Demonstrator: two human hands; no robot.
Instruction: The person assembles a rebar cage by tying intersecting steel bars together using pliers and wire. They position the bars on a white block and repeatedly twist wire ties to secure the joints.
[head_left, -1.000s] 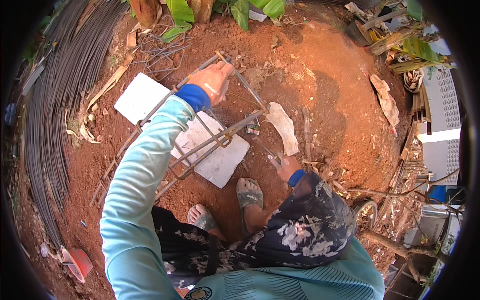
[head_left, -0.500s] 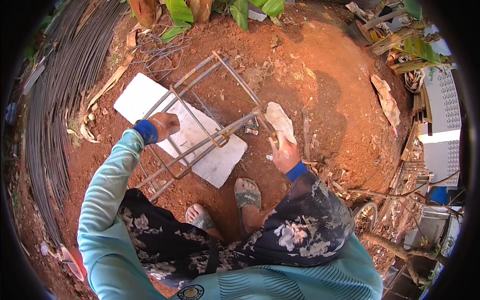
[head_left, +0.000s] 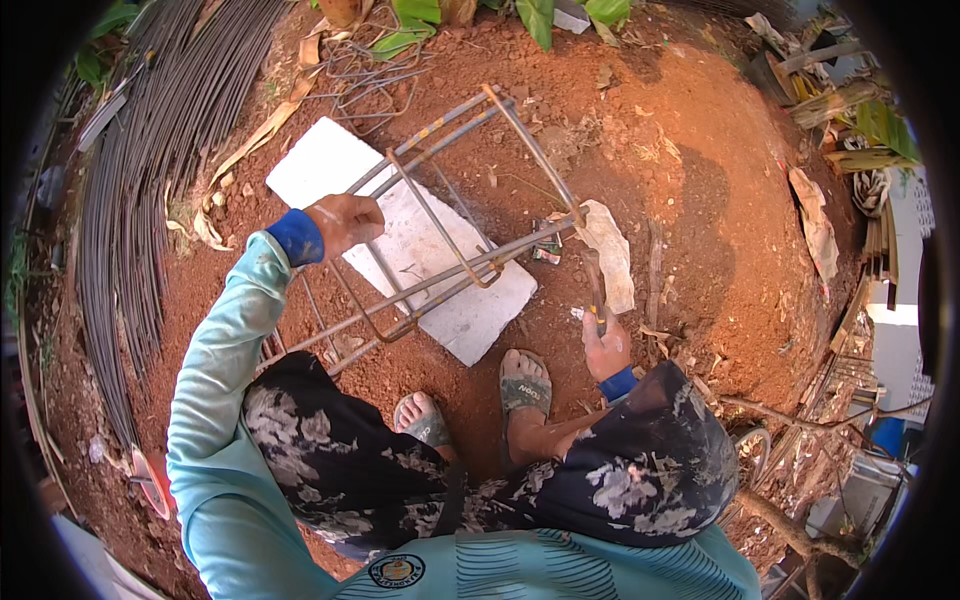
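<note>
A person in a pale blue-green sleeve (head_left: 225, 350) works outdoors over a steel bar cage (head_left: 485, 266), which reaches from twelve o'clock down to nine across reddish soil (head_left: 700, 300). Square-bent ties link its long bars, and a white slab (head_left: 480, 325) shows beneath.

At ten o'clock, the left hand (head_left: 345, 222) overlaps the cage's upper side, fingers curled in; whether its grip is clamped on a bar cannot be told. At four o'clock, the right hand (head_left: 606, 348) has its grip clamped around a dark, slim tool (head_left: 595, 285), whose upper end points to the cage's corner at one o'clock. A pale, crumpled sheet (head_left: 612, 255) lies just beside the tool, toward two o'clock.

Sandals (head_left: 525, 393) are planted near six o'clock, below the slab. Long, thin rods (head_left: 140, 210) lie bundled between nine and ten, bent wires (head_left: 380, 85) sit tangled at eleven, and a red container (head_left: 152, 485) leans at eight.
</note>
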